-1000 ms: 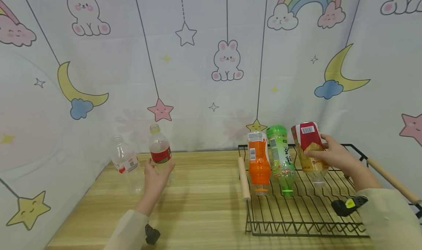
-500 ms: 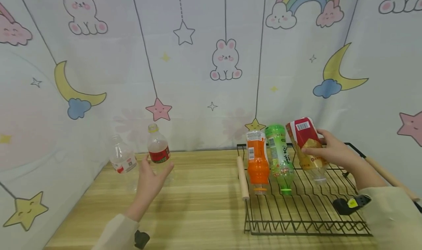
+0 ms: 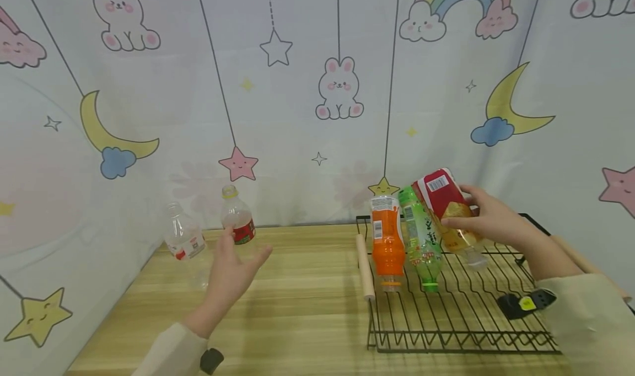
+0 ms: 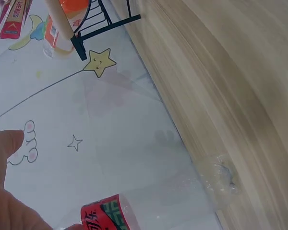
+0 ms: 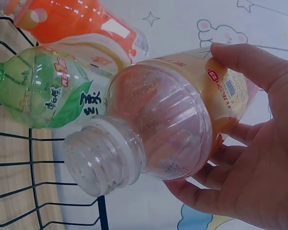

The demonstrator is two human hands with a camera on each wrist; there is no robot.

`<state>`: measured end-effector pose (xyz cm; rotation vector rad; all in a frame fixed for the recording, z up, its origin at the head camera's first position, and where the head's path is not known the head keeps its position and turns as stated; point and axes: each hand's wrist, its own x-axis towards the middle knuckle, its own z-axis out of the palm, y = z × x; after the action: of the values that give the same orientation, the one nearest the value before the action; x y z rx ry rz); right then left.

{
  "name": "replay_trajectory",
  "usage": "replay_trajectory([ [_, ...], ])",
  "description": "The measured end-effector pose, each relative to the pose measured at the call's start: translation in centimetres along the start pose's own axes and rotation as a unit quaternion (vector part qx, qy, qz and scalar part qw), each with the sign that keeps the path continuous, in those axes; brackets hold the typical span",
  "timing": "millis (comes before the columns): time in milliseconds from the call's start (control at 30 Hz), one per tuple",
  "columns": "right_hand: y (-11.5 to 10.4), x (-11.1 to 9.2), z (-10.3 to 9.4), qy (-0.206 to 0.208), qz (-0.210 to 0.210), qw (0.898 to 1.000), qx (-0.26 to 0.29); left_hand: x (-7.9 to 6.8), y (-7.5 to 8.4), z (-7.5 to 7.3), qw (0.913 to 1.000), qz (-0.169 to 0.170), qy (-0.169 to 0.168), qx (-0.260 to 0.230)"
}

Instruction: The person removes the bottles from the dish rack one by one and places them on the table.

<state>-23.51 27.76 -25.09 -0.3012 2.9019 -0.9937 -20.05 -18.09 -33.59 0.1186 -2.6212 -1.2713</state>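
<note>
My right hand [image 3: 488,215] grips a clear bottle with a red and gold label [image 3: 448,205], tilted neck down above the black wire rack [image 3: 461,332]. In the right wrist view its uncapped neck [image 5: 103,155] points toward the camera. Beside it, a green bottle [image 3: 420,235] and an orange bottle [image 3: 388,243] stand neck down in the rack. My left hand [image 3: 230,277] is spread, thumb apart, near a clear bottle with a red label [image 3: 244,232] upright on the table. In the left wrist view a fingertip overlaps that label [image 4: 105,215]; contact is unclear.
Another clear bottle with a white and red label [image 3: 186,241] stands at the table's left side. The rack has wooden handles [image 3: 365,268] on its sides. A patterned cloth [image 3: 297,117] hangs behind the wooden table [image 3: 302,321].
My right hand has raised the red and gold bottle slightly and tilted it leftward, toward the green one. The left hand's thumb has spread away from the red-labelled bottle, which stays in place.
</note>
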Motion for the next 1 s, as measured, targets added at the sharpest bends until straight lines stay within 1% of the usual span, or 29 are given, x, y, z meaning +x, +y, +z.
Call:
replay_trajectory([
  [133,-0.7,-0.1,0.2,-0.004,-0.007,1.0,-0.002,-0.4,1.0,0.3,0.9997,0.009,-0.015,0.017],
  [333,-1.4,-0.1,0.6,-0.001,-0.021,1.0,-0.006,-0.7,1.9,0.8,0.9981,0.048,-0.023,0.032],
  [500,-2.2,-0.1,0.9,-0.001,-0.039,0.999,0.004,-0.5,2.4,1.0,0.9952,0.08,-0.034,0.045],
  [700,-3.1,0.0,1.4,-0.011,-0.048,0.999,0.017,-0.4,3.1,1.2,0.991,0.114,-0.043,0.055],
  [867,-3.7,0.1,1.9,-0.015,-0.051,0.998,0.021,-0.6,3.7,1.4,0.987,0.142,-0.04,0.064],
  [1000,-4.5,0.0,2.3,-0.02,-0.059,0.998,0.019,-0.8,4.3,1.7,0.982,0.165,-0.028,0.088],
])
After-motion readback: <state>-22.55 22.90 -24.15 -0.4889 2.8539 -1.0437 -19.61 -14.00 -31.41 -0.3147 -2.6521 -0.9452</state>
